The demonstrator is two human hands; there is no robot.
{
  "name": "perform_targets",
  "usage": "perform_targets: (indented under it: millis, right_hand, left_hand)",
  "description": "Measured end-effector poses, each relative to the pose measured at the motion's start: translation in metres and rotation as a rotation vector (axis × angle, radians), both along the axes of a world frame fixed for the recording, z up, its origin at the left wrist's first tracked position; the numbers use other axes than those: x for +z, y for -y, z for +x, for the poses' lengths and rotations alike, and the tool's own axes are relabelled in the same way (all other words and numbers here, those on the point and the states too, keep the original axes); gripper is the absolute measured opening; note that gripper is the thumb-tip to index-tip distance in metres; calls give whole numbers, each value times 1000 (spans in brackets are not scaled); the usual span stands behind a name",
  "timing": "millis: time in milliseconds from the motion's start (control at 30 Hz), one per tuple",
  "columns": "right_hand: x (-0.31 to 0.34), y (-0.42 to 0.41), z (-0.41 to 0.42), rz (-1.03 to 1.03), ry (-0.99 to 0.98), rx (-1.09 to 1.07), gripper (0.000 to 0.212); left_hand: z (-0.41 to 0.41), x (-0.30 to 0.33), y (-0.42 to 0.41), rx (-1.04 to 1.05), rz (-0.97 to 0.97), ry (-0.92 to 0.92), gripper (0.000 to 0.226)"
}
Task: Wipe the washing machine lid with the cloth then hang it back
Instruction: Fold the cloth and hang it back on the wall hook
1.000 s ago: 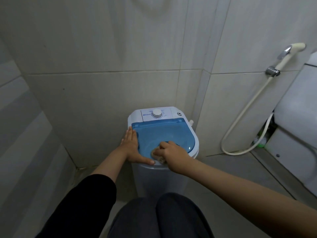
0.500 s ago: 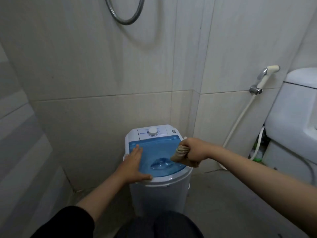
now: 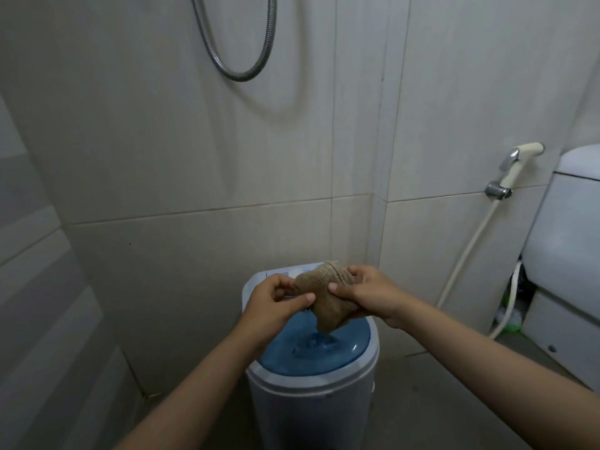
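We held the cloth [image 3: 324, 298] up between both hands, clear of the blue washing machine lid [image 3: 328, 347], and we judged the reason to be that the wiping was done and the cloth was being sorted out for hanging back; no hook or rail for it showed in view. Our left hand [image 3: 276, 306] pinched the cloth's left edge between thumb and curled fingers, while our right hand [image 3: 370, 295] gripped the right side, thumb on the front and fingers wrapped behind. The cloth sat bunched between the two hands, its top at the level of the knuckles and its lower corner drooping down toward the lid, whether touching it we could not tell. The lid lay shut on the washing machine [image 3: 311, 414], directly below the hands, and the shower hose [image 3: 237, 37] looped on the wall above
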State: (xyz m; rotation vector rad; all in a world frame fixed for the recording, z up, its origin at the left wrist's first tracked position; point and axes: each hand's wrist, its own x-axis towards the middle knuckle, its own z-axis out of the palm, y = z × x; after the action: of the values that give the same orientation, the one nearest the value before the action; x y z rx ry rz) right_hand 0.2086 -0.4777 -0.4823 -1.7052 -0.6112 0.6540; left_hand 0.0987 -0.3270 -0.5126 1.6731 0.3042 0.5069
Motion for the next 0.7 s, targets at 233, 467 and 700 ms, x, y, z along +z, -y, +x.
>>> perform_targets:
  millis: [233,467,700]
  right_hand:
    - [-22,-38,17,198,253,-223,24]
    - [-36,-84,71,72,445,197,63]
    - [40,-112,86,94,69,57,11]
  left_hand:
    - [37,14,-22,94,-107,49,25]
    - [97,25,-85,44,-118,7,13]
    - [110,85,-136,188,363,-254,18]
